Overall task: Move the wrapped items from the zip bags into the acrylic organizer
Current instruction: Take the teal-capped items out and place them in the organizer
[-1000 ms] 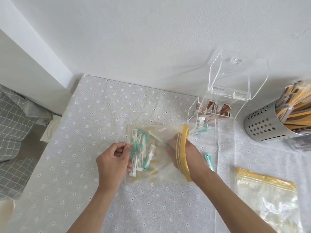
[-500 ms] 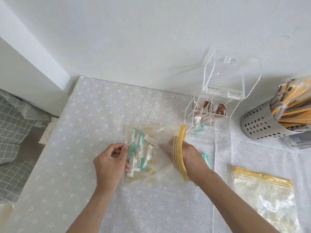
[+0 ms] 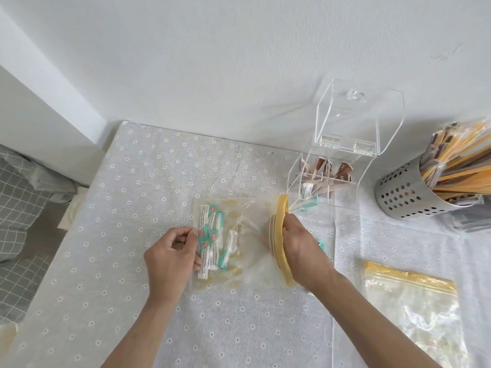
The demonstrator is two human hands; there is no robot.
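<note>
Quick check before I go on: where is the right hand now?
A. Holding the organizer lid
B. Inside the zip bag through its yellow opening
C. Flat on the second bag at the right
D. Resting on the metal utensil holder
B: the right hand passes the yellow zip edge of the zip bag, its fingers showing through the plastic, while the left hand pinches the bag's closed end near the wrapped items.

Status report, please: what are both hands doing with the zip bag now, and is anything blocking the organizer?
Left hand pinches closed end of zip bag; right hand inside its mouth. Wrapped items at far end. Acrylic organizer lid up, nothing blocking.
</note>
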